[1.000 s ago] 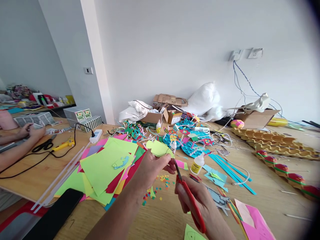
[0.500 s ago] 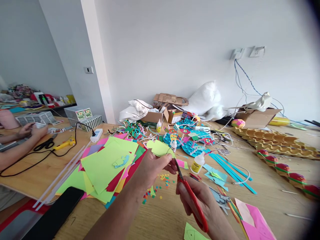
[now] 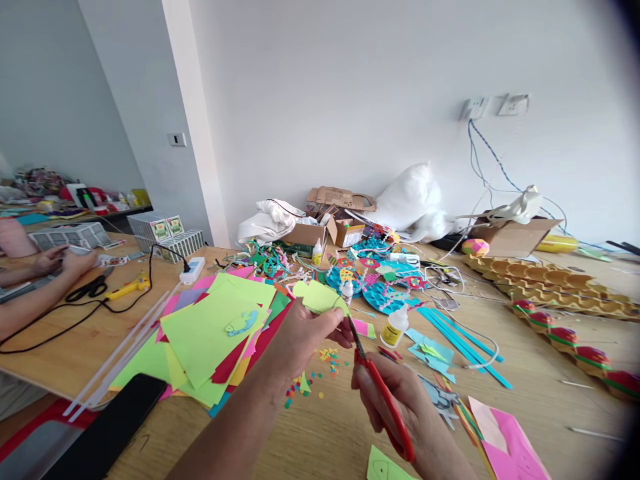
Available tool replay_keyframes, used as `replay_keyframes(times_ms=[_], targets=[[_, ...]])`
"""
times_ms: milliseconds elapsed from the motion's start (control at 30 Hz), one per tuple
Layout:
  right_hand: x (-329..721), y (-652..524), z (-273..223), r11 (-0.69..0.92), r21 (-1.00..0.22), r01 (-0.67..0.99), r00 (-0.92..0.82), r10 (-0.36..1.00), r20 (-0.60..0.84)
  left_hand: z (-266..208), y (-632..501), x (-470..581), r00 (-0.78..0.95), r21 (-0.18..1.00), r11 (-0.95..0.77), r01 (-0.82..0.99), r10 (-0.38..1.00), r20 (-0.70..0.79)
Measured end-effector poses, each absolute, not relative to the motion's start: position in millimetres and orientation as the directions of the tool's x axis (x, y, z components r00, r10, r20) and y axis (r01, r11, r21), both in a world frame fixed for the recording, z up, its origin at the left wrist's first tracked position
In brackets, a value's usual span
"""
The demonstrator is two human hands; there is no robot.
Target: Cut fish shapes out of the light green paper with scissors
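Between the thumb and fingers of my left hand (image 3: 310, 333) is a piece of lime-green paper (image 3: 319, 297) with a rounded, partly cut outline. My right hand (image 3: 395, 400) grips red-handled scissors (image 3: 385, 400), their dark blades pointing up and away to the paper's right edge, close to my left fingertips. Whether the blades are parted is hard to make out. Left of my hands lies a pile of coloured sheets (image 3: 210, 333) topped by a small green and blue paper fish (image 3: 241, 323). Another lime-green scrap (image 3: 385, 465) with a drawn outline rests near the bottom edge.
Confetti (image 3: 327, 360) is scattered below my hands. A glue bottle (image 3: 395, 327) stands just beyond the scissors, with blue strips (image 3: 465, 343) to its right. A black phone (image 3: 110, 427) lies front left. Egg-carton strips (image 3: 555, 287) run along the right. At far left are another person's hands (image 3: 65, 260).
Almost nothing differs. Both hands, the paper and the scissors keep nearly the same position; the whole view has shifted very slightly.
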State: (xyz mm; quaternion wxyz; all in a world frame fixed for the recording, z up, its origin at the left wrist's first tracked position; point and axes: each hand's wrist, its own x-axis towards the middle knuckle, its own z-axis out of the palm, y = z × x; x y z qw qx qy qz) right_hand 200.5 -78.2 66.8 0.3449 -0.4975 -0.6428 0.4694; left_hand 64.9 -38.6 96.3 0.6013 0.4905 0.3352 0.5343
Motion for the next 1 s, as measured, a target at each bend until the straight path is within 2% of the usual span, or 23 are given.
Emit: replay_keyframes(times_ms=[633, 1000], targets=[[204, -75, 61, 0.056, -0.917, 0.395, -0.252, 0.966, -0.05, 95, -35, 61, 0.259, 0.958, -0.043, -0.284, 0.959, 0.12], [211, -77, 64, 0.203, -0.831, 0.518, -0.292, 0.955, 0.051, 95, -33, 54, 0.323, 0.961, 0.0, -0.277, 0.942, 0.094]])
